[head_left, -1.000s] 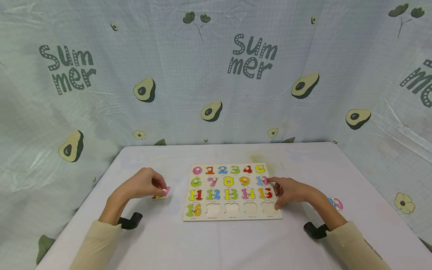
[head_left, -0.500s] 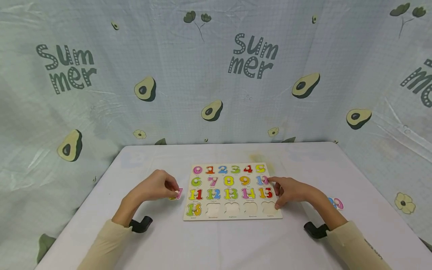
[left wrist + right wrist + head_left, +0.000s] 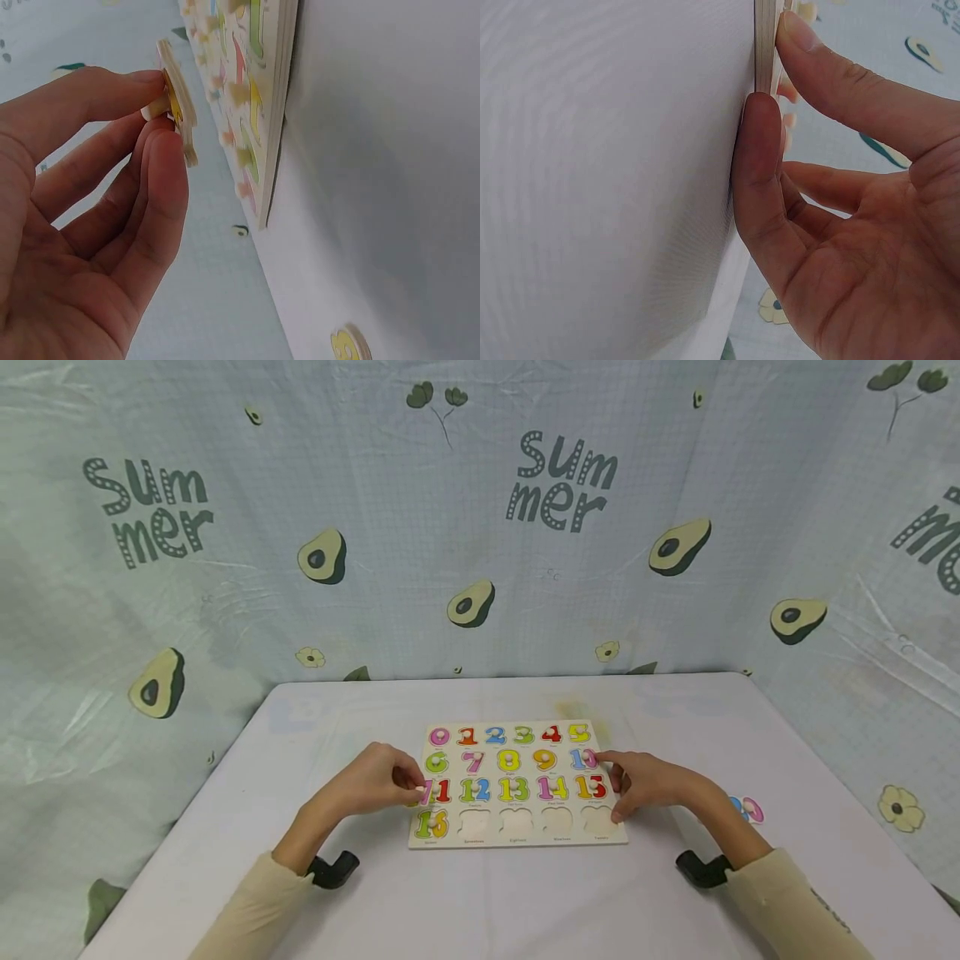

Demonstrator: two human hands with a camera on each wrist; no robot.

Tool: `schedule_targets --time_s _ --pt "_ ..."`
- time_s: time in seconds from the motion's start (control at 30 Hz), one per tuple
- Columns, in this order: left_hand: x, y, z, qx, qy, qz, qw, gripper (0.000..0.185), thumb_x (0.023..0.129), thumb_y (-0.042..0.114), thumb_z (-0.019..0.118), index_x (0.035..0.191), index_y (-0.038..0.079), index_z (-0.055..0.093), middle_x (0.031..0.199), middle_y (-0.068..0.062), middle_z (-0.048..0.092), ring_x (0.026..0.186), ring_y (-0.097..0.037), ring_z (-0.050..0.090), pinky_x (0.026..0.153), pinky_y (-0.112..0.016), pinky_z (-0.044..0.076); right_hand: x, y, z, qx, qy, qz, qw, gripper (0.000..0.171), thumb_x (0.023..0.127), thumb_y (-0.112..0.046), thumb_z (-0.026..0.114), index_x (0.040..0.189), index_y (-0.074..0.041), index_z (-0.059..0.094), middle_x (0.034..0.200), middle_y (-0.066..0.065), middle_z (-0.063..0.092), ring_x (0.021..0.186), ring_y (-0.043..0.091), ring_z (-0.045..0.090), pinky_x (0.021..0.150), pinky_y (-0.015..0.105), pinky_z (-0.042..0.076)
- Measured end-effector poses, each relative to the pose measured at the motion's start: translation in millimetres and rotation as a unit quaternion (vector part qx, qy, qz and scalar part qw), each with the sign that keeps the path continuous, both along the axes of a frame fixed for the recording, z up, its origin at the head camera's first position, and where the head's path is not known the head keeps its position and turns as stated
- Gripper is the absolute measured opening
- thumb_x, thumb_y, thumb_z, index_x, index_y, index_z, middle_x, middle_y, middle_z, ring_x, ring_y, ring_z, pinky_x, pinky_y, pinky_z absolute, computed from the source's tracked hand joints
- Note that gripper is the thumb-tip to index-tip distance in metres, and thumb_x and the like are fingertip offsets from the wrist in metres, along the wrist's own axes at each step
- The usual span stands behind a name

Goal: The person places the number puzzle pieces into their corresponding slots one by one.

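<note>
Left hand (image 3: pixel 375 785) pinching a number piece (image 3: pixel 178 101) by its peg, held flat above the puzzle board's (image 3: pixel 517 842) left edge, its digits hidden by fingers, right hand (image 3: pixel 648 783) with fingers spread steadying the board's right edge, white table (image 3: pixel 525 902).

The backdrop cloth (image 3: pixel 480 527) bears the word "Summer" printed several times, while the puzzle board (image 3: pixel 516 783) shows coloured numbers 0 to 16, its small captions under the numbers too tiny to read.
</note>
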State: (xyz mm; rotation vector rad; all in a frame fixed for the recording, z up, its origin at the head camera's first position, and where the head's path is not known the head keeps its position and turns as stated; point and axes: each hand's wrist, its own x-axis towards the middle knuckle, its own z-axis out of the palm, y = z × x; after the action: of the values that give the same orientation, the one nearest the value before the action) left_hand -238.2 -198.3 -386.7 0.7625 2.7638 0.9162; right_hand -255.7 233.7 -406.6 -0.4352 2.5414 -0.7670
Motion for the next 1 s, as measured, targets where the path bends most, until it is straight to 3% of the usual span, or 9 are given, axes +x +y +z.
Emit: schedule_targets --time_s 0.37,0.63,0.8,1.0 --pt "7.6 15 3.5 -0.004 0.024 -0.035 0.9991 0.006 0.083 0.008 0.083 0.084 0.009 0.078 0.076 0.006 0.07 0.069 -0.004 0.059 0.065 -0.02 0.053 0.6 0 1.5 -0.011 -0.001 0.008 1.0 0.096 0.074 -0.013 0.091 0.153 0.003 0.04 0.097 0.006 0.055 0.089 0.021 0.051 0.074 0.034 0.043" --pt "7.8 36 5.5 -0.02 -0.009 -0.053 0.9984 0.006 0.083 0.009 0.082 0.083 0.013 0.078 0.074 0.009 0.068 0.069 -0.005 0.059 0.066 -0.021 0.052 0.2 1 1.3 -0.005 -0.004 0.001 1.0 0.096 0.074 -0.013 0.091 0.154 0.002 0.04 0.098 0.007 0.056 0.09 0.021 0.052 0.074 0.034 0.044" --pt "7.4 47 1.0 -0.035 -0.017 -0.063 0.9973 0.006 0.083 0.011 0.082 0.082 0.014 0.078 0.072 0.01 0.067 0.069 -0.006 0.06 0.066 -0.022 0.052 -1.4 1 1.0 -0.007 -0.003 0.005 1.0 0.096 0.074 -0.013 0.091 0.154 0.002 0.04 0.098 0.007 0.055 0.09 0.021 0.051 0.074 0.034 0.043" --pt "4.6 60 -4.3 -0.068 0.003 -0.093 0.9933 0.008 0.085 0.011 0.081 0.08 0.016 0.077 0.069 0.011 0.064 0.065 -0.005 0.055 0.062 -0.021 0.048 -2.1 0 0.9 -0.001 -0.004 0.0 1.0 0.097 0.074 -0.015 0.092 0.154 0.0 0.04 0.098 0.006 0.055 0.09 0.02 0.052 0.074 0.033 0.044"
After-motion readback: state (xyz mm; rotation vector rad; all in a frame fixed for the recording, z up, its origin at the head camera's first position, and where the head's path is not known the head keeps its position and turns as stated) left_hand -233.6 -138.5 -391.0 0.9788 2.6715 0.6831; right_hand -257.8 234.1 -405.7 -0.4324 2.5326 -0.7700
